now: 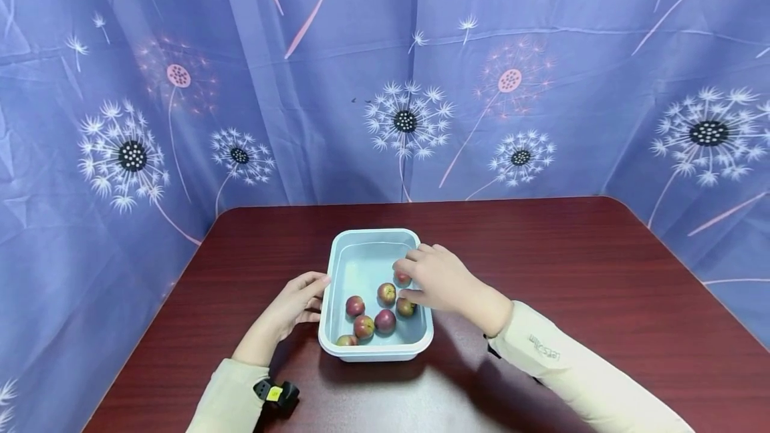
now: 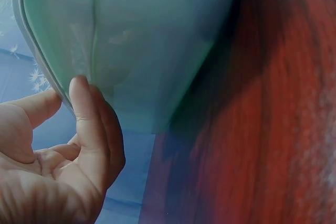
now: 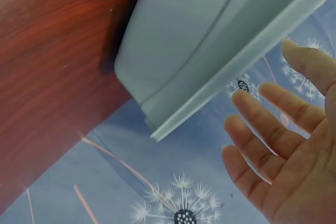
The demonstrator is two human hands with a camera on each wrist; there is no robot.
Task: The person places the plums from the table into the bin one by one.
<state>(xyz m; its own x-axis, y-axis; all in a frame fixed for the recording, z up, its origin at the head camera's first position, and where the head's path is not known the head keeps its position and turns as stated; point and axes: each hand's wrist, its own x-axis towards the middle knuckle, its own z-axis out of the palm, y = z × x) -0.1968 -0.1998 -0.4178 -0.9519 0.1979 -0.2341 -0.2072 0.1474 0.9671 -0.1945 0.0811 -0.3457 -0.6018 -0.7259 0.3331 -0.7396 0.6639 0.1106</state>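
A light blue plastic tub [image 1: 368, 256] stands on the table with several red and yellow-green plums [image 1: 363, 327] lying mostly in its near half. My left hand [image 1: 298, 301] pinches the tub's left rim, thumb on top. In the left wrist view the fingers [image 2: 100, 135] bend against the outer wall below that rim. Over the right rim reaches my right hand [image 1: 436, 278], its fingers above a plum [image 1: 402, 278] at the right wall and another plum [image 1: 406, 307] by the thumb. The right wrist view has these fingers [image 3: 262, 124] spread and loosely bent, with nothing between them.
A dark red wood-grain table [image 1: 541, 252] bears the tub. Behind and beside it hangs a blue curtain [image 1: 337, 119] with a dandelion print. A black strap device [image 1: 277, 393] sits at the left wrist.
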